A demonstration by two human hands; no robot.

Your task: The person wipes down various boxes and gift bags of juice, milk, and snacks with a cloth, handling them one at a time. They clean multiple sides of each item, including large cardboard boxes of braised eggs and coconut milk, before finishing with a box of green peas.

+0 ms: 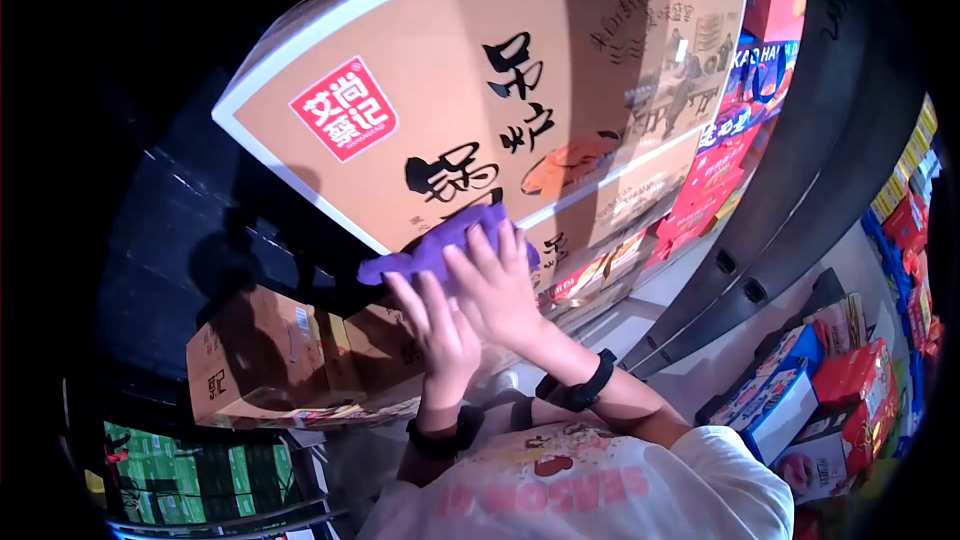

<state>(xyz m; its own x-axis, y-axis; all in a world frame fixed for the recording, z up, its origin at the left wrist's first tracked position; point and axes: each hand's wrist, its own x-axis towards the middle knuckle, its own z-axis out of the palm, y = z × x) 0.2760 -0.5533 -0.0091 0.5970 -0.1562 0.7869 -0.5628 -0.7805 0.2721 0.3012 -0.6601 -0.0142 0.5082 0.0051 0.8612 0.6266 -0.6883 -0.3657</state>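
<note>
Nearest, at 6 o'clock, white shirt (pixel 600 490). Just above, left hand (pixel 445 330) and right hand (pixel 497 285) overlapping, fingers flat, unclenched, pinning purple cloth (pixel 440 245) against big box (pixel 480 90) toward 12 o'clock, preventing slipping.

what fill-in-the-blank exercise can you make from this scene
1. The left hand and right hand press a ____ cloth against the big cardboard box.
2. The square label on that box is ____.
3. Each wrist wears a ____ band.
Missing words: purple; red; black.
</note>
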